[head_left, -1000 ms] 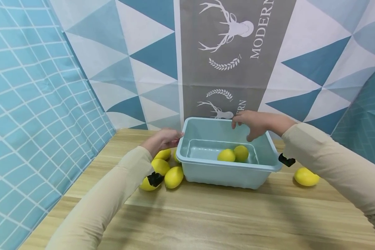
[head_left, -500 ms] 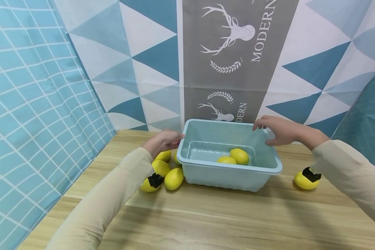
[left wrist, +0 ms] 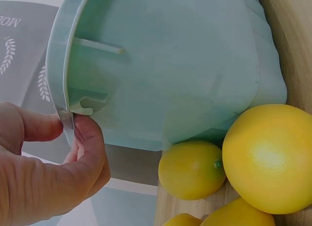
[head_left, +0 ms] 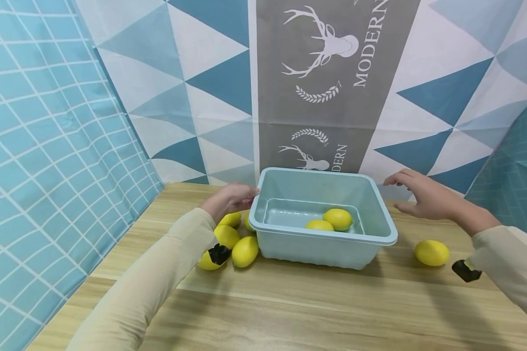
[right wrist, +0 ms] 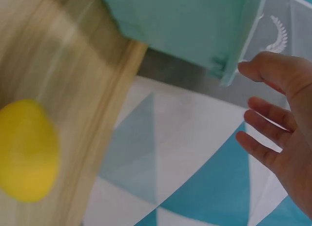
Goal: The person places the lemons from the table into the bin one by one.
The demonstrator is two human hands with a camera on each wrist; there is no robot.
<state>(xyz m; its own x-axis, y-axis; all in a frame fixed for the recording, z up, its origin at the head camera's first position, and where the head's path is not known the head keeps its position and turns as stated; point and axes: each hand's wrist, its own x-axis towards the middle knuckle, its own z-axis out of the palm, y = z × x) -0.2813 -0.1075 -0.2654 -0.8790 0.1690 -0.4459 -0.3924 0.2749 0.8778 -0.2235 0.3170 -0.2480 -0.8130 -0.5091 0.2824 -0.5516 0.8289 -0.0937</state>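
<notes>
Right hand (head_left: 426,195) is now off the bin (head_left: 307,248): a second ago it was over the bin's inside, half a second ago at the right rim, now it hangs in the air right of that rim. Nothing in it; fingers spread, thumb well apart, gap facing the bin. Left hand (head_left: 233,197) unchanged: thumb and fingers pinch the rim at the bin's left end, per the left wrist view. Bin sits just below frame centre, upright on the desk (head_left: 290,302), same spot as half a second ago. Two lemons inside, toward the right front of its floor: front lemon (head_left: 319,225) partly hidden by the near rim, rear lemon (head_left: 337,220) looking to touch it. Rear one shifted a bit between the first two head frames, about still since. Loose lemons (head_left: 245,252) bunch on the desk at lower left of centre, against or just beside the bin's left end; some sit behind the left wrist, so no firm count. Lone lemon (head_left: 432,253) is at the right of the frame, unmoved, nearer the camera than the right hand. Read: right hand is free and clear of the bin; left hand probably steadies it. No lemon is in either hand.
</notes>
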